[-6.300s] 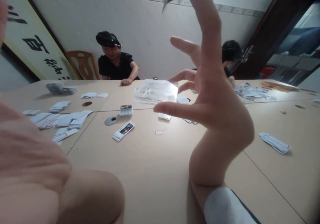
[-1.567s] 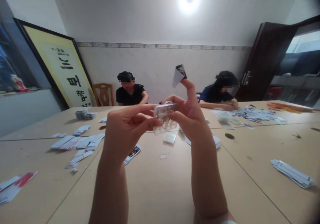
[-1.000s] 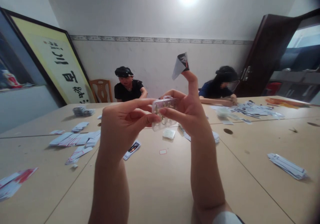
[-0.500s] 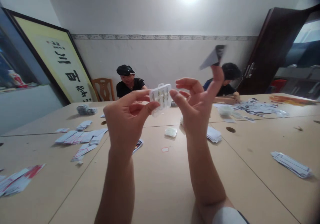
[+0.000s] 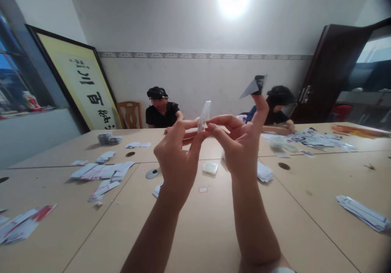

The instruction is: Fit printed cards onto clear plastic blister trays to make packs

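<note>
Both my hands are raised above the beige table (image 5: 195, 232). My left hand (image 5: 179, 159) and my right hand (image 5: 241, 145) pinch a small clear plastic case (image 5: 204, 116) between their fingertips; it is turned edge-on to me. A folded printed card (image 5: 253, 86) sticks to the raised little finger of my right hand. Below my hands lie a small clear case (image 5: 210, 167), a tiny red-edged sticker (image 5: 203, 189) and a stack of cards (image 5: 264, 172).
Card stacks lie at the left (image 5: 102, 171), far left (image 5: 21, 224) and right (image 5: 363, 216). Two other people sit across the table, one in black (image 5: 161, 112), one in blue (image 5: 276, 106) beside a card pile (image 5: 308, 139). A framed calligraphy panel (image 5: 82, 86) leans on the wall.
The clear case has been turned from flat-on to edge-on between my fingertips. My left hand has moved right, closer to my right hand. The card on my little finger sits a little lower.
</note>
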The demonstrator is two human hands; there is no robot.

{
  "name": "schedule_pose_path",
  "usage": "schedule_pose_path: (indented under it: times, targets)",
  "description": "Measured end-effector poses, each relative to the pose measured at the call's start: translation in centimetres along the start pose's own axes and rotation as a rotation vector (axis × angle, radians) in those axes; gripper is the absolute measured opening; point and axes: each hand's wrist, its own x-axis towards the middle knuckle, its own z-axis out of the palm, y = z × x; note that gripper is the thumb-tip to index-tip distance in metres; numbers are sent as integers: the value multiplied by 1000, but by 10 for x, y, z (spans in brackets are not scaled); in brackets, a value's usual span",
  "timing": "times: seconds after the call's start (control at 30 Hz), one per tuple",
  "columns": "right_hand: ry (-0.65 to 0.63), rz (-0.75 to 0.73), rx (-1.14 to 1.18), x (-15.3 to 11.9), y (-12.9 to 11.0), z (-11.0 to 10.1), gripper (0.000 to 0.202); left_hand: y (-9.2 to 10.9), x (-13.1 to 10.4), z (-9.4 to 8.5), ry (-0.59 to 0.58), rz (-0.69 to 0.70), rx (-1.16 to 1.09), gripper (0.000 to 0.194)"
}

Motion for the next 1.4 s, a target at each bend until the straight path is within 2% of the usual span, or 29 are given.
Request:
schedule_pose_path:
  times: [0.23, 0.83, 1.1, 1.4]
  targets:
    - [-11, -100, -16, 3, 12, -2, 93, -13, 2, 4, 33, 135, -60, 19]
    - [-37, -133, 3, 10, 17, -7, 77, -18, 3, 8, 16, 86, -186, 23]
    - [-54, -158, -101, 8, 15, -6, 81, -17, 3, 8, 27, 120, -138, 23]
    - [-52, -153, -25, 7, 14, -4, 83, -18, 1, 6, 50, 155, -108, 21]
